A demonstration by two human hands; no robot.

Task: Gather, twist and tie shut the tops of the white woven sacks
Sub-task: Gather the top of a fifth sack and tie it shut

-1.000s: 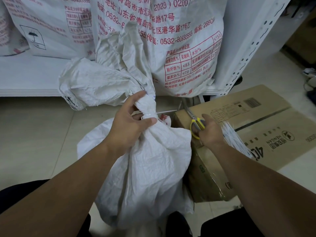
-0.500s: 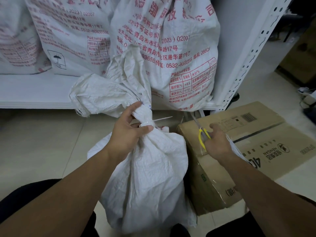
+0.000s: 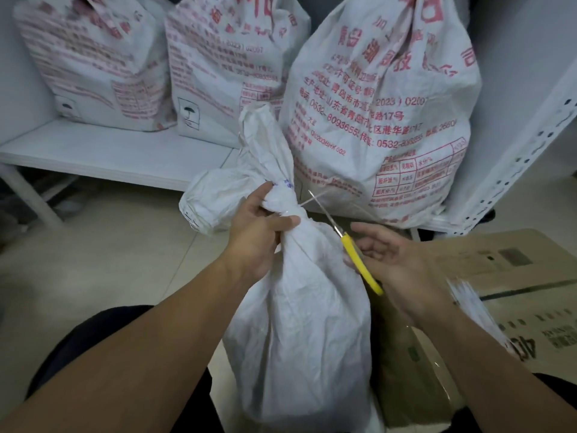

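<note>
Sack stands on the floor in front of the person, its neck gathered and cinched with a plastic tie. Left hand: grip clenched round the neck at the tie, likely to stop the twist unwinding and steady the cut. Right hand, right of the sack: grip grasping yellow-handled scissors, blades aimed at the tie's loose tail. Reads as trimming excess. Can't tell if the blades are parted. Cardboard box right of the sack carries spare ties, handy. Printed sacks behind it sit on a shelf.
</note>
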